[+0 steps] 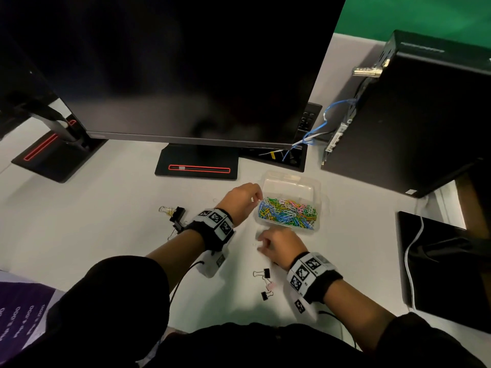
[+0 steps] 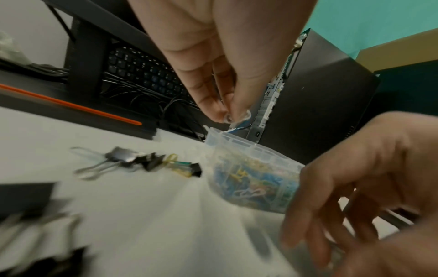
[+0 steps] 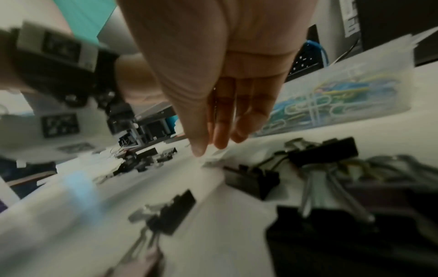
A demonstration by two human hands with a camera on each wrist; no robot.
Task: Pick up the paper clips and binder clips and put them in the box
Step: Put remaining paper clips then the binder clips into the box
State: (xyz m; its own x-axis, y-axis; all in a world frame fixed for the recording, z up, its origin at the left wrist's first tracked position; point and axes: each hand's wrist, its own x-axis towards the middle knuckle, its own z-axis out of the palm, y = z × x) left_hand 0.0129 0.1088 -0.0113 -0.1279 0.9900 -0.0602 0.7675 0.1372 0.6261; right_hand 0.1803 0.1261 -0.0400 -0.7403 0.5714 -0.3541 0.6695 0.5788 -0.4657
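head view: left hand [image 1: 243,197] at box [image 1: 314,226] rim, clip pinched

The room is dim, and the white desk [image 1: 111,208] reads grey, brightest toward its near edge. The black monitor [image 1: 186,65] shows only a faint soft sheen, no hard glare. Shadows under the forearms are soft and spread. The head view is fairly sharp at the middle and bends strongly at its edges, so the computer tower [image 1: 414,107] leans. Both wrist views are grainy and smeared: the binder clips [image 3: 258,180] at the desk's near edge are blurred, and the box [image 2: 251,180] looks soft.
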